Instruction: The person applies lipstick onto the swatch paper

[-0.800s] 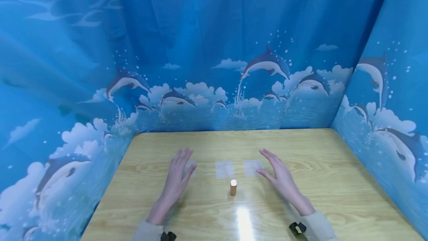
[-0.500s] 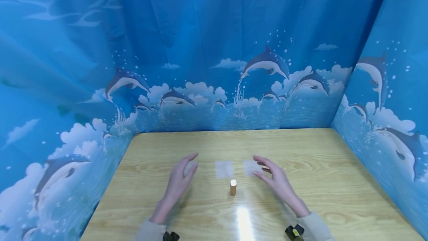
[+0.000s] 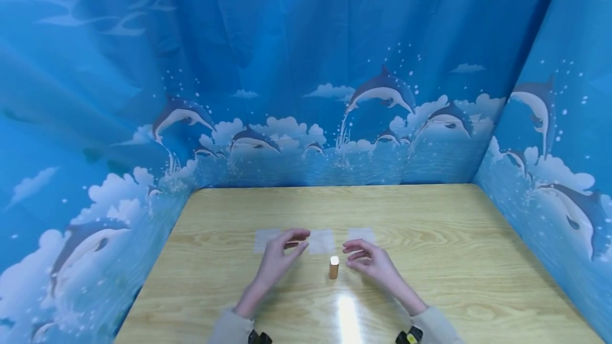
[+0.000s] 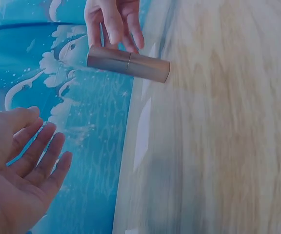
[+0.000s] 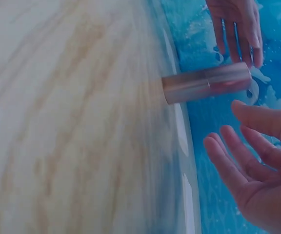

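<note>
A copper-coloured lipstick tube (image 3: 333, 268) with a pale top stands upright on the wooden table (image 3: 430, 280), between the two hands. In both wrist views the tube (image 4: 128, 64) shows a seam around its middle. To its left, my left hand (image 3: 281, 256) hovers with fingers loosely bent and nothing in them. Nearer to the tube, my right hand (image 3: 375, 263) has its fingertips just off the tube's right side, thumb and fingers apart. The right wrist view shows that palm (image 5: 267, 180) bare, with a gap to the tube.
Behind the tube, several translucent white squares lie in a row on the table: a left square (image 3: 265, 240), a middle square (image 3: 322, 242) and a right square (image 3: 361, 235). A blue dolphin-print curtain (image 3: 287, 68) encloses the table's back and sides. Light glares off the tabletop in front.
Both hands have moved inward toward the lipstick tube, and their fingers have gone from spread and straight to more bent. The tube has stayed in place.
</note>
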{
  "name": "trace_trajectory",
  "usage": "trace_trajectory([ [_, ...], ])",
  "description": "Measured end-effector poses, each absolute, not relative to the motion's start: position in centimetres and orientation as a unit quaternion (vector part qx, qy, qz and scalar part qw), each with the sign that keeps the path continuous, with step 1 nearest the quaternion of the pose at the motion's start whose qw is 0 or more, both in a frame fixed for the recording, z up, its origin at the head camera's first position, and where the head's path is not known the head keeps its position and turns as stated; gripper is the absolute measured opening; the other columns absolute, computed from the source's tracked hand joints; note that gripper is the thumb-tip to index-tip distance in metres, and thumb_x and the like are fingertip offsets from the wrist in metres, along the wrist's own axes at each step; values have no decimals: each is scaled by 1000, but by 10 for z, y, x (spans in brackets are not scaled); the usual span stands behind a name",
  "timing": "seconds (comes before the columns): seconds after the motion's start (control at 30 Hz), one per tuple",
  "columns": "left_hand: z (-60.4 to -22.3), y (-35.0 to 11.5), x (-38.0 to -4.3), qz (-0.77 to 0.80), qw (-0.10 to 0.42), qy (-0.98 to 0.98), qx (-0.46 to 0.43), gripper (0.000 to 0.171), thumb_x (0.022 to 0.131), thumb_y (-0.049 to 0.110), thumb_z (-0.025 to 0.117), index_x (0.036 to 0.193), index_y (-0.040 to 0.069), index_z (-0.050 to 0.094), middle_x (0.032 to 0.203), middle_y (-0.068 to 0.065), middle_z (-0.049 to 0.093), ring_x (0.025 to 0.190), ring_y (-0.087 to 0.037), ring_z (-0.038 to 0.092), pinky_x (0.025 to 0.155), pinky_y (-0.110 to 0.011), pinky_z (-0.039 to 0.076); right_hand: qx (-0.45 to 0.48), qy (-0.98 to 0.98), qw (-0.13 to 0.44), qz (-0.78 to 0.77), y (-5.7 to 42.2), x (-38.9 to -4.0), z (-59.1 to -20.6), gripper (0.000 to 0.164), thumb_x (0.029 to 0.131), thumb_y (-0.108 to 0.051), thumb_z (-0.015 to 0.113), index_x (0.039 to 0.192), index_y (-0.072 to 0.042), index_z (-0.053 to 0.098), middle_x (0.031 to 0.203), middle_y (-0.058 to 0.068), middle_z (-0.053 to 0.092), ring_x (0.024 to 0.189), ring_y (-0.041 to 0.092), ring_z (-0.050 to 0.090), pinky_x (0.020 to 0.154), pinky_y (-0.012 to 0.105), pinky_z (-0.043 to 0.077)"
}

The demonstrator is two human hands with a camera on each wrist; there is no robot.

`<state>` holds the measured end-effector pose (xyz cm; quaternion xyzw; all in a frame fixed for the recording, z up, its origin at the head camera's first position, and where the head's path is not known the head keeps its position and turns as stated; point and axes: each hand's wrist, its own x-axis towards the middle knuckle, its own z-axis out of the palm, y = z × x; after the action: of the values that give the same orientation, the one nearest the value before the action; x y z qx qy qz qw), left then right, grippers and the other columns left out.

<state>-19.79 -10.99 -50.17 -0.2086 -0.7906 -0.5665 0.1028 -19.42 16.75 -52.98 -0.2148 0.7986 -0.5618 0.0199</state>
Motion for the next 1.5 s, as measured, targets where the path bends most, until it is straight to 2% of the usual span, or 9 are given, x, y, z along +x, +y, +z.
trace_trajectory([
  [0.13,-502,-101,-196,-565,74,-796,-204,26,94,12,73,120,9,71,117,-7,73,106,-27,70,92,-42,60,-228,801,37,-552,161,-193,-532,41,86,2,76,124,6,62,117,25,68,97,35,71,87,29,61],
  [0.4,-501,-83,-193,-558,27,-795,-236,29,92,12,75,119,5,69,116,-10,73,101,-29,72,86,-26,60,-235,797,74,-551,151,-193,-531,40,83,7,76,121,7,63,116,25,67,99,34,70,86,29,61],
  [0.6,-503,-72,-191,-527,3,-812,-251,31,90,15,77,118,6,70,115,-8,73,98,-21,72,84,-28,61,-243,799,81,-544,146,-193,-534,39,81,8,77,118,8,63,111,25,69,97,38,71,85,30,62],
  [0.7,-504,-68,-190,-504,-7,-823,-260,30,89,17,77,117,8,71,115,-7,74,98,-20,72,84,-29,61,-241,797,86,-547,144,-194,-537,35,82,7,77,115,8,64,107,23,70,96,35,71,84,27,61],
  [0.8,-507,-65,-190,-487,-17,-832,-265,29,88,15,78,116,9,72,113,-5,74,96,-17,72,84,-25,60,-240,799,84,-545,143,-194,-540,29,82,5,78,110,7,66,102,21,71,93,31,72,83,26,61],
  [1.0,-508,-63,-190,-481,-16,-837,-260,23,90,15,76,113,11,73,109,-2,75,93,-11,71,81,-23,60,-237,806,78,-538,142,-194,-536,28,83,3,79,108,6,67,101,18,71,91,26,71,83,26,61],
  [1.2,-504,-65,-192,-495,0,-833,-247,20,94,22,73,112,13,73,107,-1,75,94,-13,71,82,-25,60,-234,812,66,-530,144,-194,-528,29,85,-3,78,111,4,68,101,15,72,91,22,70,81,25,61],
  [1.5,-499,-65,-193,-507,29,-824,-252,20,93,20,74,112,12,73,107,-3,75,93,-16,72,81,-24,61,-223,811,55,-538,146,-196,-519,29,88,-7,78,113,3,69,105,14,72,93,21,69,83,25,61],
])
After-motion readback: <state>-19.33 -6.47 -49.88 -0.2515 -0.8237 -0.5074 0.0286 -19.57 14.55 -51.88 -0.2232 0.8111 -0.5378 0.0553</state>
